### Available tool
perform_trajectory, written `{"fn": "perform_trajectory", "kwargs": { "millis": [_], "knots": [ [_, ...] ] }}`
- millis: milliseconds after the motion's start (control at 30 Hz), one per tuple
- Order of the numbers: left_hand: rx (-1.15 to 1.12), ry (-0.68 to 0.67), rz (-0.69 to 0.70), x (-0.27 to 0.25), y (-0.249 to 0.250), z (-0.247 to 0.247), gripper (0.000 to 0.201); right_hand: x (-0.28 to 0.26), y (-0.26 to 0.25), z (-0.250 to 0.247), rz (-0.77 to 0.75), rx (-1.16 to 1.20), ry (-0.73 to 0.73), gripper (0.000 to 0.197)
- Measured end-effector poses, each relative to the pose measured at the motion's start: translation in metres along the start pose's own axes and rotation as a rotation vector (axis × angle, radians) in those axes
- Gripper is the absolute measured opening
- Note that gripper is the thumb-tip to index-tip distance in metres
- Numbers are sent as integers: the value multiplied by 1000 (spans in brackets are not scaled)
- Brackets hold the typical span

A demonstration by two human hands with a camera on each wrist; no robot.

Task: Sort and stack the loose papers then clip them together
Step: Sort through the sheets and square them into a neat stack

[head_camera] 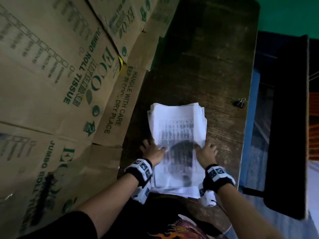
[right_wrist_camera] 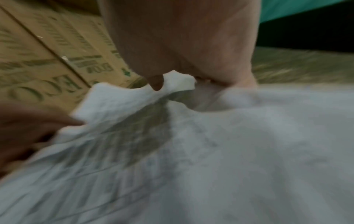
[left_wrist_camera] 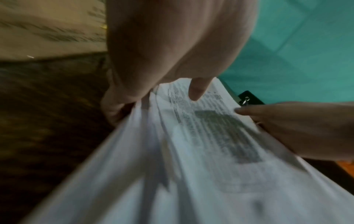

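Observation:
A thick stack of white printed papers [head_camera: 177,133] sits in the middle of the dark wooden table [head_camera: 207,66], its sheets uneven and its far end bent upward. My left hand [head_camera: 154,150] grips the stack's left edge; in the left wrist view its thumb [left_wrist_camera: 197,91] lies on top of the papers [left_wrist_camera: 210,144] and its fingers [left_wrist_camera: 113,109] curl beneath. My right hand [head_camera: 204,150] holds the right edge, its thumb [right_wrist_camera: 157,83] pressing on the buckled sheets [right_wrist_camera: 191,151]. A black binder clip [head_camera: 239,102] lies apart, near the table's right edge.
Flattened and stacked cardboard boxes [head_camera: 60,83] with green print crowd the table's left side. A tall black object [head_camera: 290,126] stands off the right edge, beside a blue strip. The table's far half is bare dark wood.

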State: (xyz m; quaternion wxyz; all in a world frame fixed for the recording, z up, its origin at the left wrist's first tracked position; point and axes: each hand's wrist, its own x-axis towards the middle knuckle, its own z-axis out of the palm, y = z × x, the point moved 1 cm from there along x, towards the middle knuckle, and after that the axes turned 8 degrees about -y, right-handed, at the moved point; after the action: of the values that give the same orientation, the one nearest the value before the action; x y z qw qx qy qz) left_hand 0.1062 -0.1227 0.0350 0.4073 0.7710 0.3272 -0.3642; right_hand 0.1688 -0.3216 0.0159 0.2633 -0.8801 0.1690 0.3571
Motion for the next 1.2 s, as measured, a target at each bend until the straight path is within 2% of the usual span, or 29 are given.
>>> {"fn": "perform_trajectory", "kwargs": {
  "millis": [67,133,233,267,300,367,400,433,500,567,700,767,833,900,1000,1067,1100,1167,1200],
  "knots": [
    [-6,-2,-9,-1,14,9,81,-2,-6,16,4,31,65,73],
    [-79,7,-2,5,19,4,80,7,-2,16,17,221,53,70],
    [-210,-13,48,12,18,-17,86,30,14,2,57,549,-63,90],
    [-254,-38,30,17,15,-21,91,37,20,-1,88,579,-141,96],
    [-287,-72,8,20,13,-26,94,36,20,-4,97,601,-228,94],
    [-285,-157,-27,22,11,-29,91,25,11,-10,42,634,-381,62],
    [-269,-167,-31,22,9,-29,89,15,3,-14,9,615,-417,45],
    [-268,-156,0,20,8,-29,89,9,-1,-18,-45,575,-425,37],
    [-330,-104,136,16,12,-31,84,-6,-11,-30,-202,500,-316,34],
    [-408,11,313,6,23,-39,67,-21,-23,-48,-352,451,-119,29],
    [-504,364,620,-35,55,-69,39,-58,-47,-85,-677,612,147,22],
    [-563,453,734,-60,69,-79,27,-73,-54,-100,-761,677,247,22],
    [-647,422,848,-68,76,-86,31,-83,-59,-110,-840,726,280,22],
    [-645,366,872,-67,75,-93,43,-85,-57,-115,-872,747,264,30],
    [-564,306,835,-60,68,-93,58,-85,-50,-111,-866,719,246,37],
    [-537,277,775,-60,66,-91,64,-88,-51,-109,-899,674,232,53],
    [-513,287,802,-59,67,-95,64,-90,-51,-110,-917,693,211,59],
    [-440,312,976,-60,70,-109,62,-93,-49,-117,-972,758,163,64],
    [-383,340,1014,-59,72,-115,62,-94,-48,-120,-993,776,157,67]
  ]
}}
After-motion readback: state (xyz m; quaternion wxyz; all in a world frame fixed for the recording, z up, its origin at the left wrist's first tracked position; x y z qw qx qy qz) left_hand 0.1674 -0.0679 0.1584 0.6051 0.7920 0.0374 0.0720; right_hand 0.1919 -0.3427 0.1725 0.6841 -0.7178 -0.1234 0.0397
